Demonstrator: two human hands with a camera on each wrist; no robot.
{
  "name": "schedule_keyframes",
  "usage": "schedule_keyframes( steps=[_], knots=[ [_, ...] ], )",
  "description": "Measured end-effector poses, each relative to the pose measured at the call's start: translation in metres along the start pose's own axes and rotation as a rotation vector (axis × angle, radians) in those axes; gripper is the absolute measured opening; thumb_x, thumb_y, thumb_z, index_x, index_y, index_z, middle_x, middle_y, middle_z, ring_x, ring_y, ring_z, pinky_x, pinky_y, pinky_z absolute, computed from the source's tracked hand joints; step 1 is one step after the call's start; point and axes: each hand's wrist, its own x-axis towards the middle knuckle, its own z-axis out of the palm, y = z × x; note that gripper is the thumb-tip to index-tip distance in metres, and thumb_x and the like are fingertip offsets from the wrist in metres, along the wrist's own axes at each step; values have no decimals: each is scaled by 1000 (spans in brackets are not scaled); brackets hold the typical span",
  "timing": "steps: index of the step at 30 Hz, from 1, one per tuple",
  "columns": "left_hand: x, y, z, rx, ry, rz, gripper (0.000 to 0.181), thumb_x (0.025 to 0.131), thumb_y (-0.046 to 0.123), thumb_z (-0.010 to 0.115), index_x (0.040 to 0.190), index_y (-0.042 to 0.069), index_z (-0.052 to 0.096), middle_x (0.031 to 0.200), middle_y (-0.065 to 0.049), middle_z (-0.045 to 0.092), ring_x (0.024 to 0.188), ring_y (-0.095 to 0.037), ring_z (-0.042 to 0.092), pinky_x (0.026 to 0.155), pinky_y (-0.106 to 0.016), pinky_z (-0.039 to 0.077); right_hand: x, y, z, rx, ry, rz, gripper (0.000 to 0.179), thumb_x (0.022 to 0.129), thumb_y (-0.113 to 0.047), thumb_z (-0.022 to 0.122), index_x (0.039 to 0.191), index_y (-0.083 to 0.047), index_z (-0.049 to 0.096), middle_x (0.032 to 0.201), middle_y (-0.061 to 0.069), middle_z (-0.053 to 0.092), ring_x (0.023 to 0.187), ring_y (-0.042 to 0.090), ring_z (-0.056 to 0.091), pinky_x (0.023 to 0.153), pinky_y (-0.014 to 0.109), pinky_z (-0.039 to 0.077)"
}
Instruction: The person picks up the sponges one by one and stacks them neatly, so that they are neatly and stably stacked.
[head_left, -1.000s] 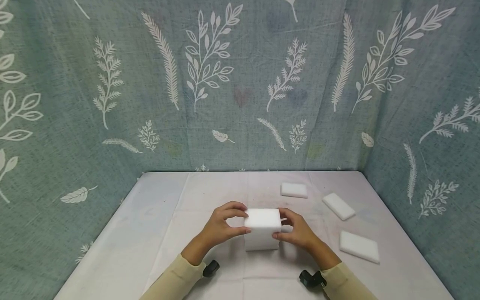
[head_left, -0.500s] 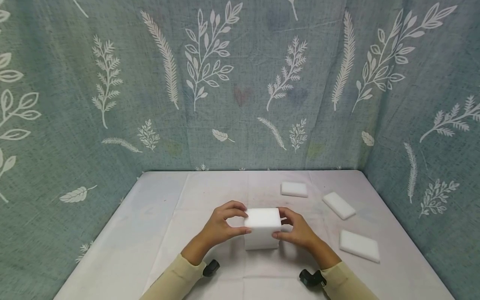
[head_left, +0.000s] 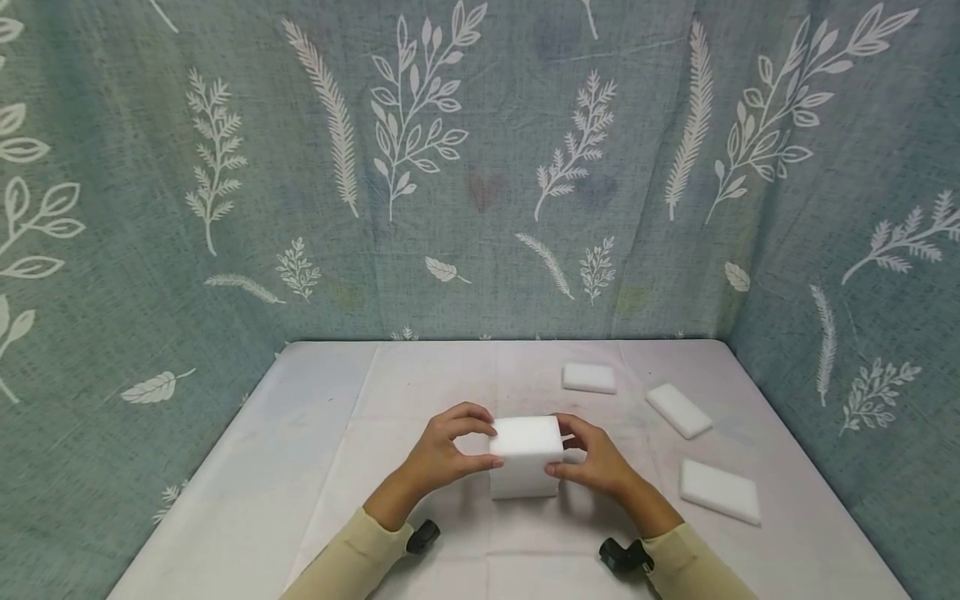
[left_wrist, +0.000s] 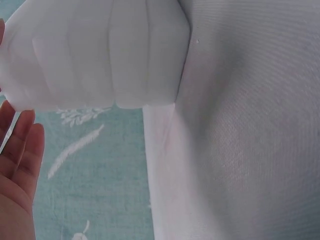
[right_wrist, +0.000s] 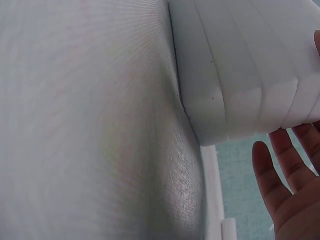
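Note:
A stack of several white sponge blocks (head_left: 524, 478) stands upright on the table, in front of me at the middle. My left hand (head_left: 442, 450) holds the top sponge (head_left: 525, 435) at its left end, thumb at the near corner and fingers at the far one. From the other side my right hand (head_left: 597, 460) grips the same upper part in a like way. Both wrist views show the seams between the layers of the stack (left_wrist: 90, 60), which lie nearly flush with slight offsets. Fingertips of the right hand (right_wrist: 295, 190) touch the upper layers.
Three loose white sponges lie to the right: one at the back (head_left: 588, 378), one angled (head_left: 678, 411) and one nearer (head_left: 720, 492). A pale cloth covers the table (head_left: 360, 517). Green leaf-patterned curtains (head_left: 480, 250) enclose its back and sides.

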Motion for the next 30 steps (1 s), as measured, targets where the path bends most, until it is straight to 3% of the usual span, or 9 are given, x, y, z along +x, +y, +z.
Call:
schedule_keyframes(
  steps=[4,8,11,13,17,19,23,30],
  knots=[
    [-1,0,0,-2,-9,-16,33,67,4,89,93,2,70,106,-17,61,98,-33,60,88,-28,50,0,-17,-2,-6,-9,-6,66,74,-15,84,132,-3,54,112,6,63,102,25,60,87,51,51],
    [-9,-21,7,10,-54,-83,41,66,15,91,98,9,66,120,-9,57,109,-30,56,93,-32,49,0,-17,-2,-6,-20,-14,65,77,-12,81,134,0,52,114,9,63,103,29,59,87,51,51],
    [-14,-34,12,-9,-132,-193,55,66,25,92,110,16,60,128,-1,54,116,-22,54,95,-36,48,1,1,-1,-9,-17,-40,61,82,-19,78,135,-6,52,115,5,62,104,24,60,88,47,52],
    [-15,-33,13,-29,-199,-282,69,68,30,91,123,20,52,128,1,54,116,-20,55,95,-39,48,1,2,-2,-3,-16,-56,58,83,-22,76,135,-8,53,115,3,62,104,22,60,88,44,52],
    [-18,-35,17,-10,-330,-469,106,67,36,91,149,31,24,126,0,57,112,-20,58,96,-42,47,1,3,-1,13,-16,-68,55,84,-20,75,133,-9,54,114,3,63,103,24,60,87,47,52],
    [-20,-38,20,24,-390,-515,119,66,35,91,153,34,9,127,-1,57,113,-19,58,97,-41,47,1,2,-2,10,-14,-68,55,83,-18,76,133,-8,54,114,4,63,103,24,60,87,47,52],
    [-21,-43,26,61,-451,-552,129,65,29,92,154,33,-1,123,1,58,112,-14,57,97,-38,46,1,-4,-2,-8,-7,-63,58,81,-13,77,133,-4,53,113,5,63,103,26,60,86,46,53],
    [-23,-47,31,85,-477,-539,119,64,20,93,151,21,11,120,3,58,110,-9,56,96,-35,47,0,-21,-6,-1,-18,-112,62,76,-6,80,130,5,52,110,10,63,100,23,60,82,42,54]
  ],
)
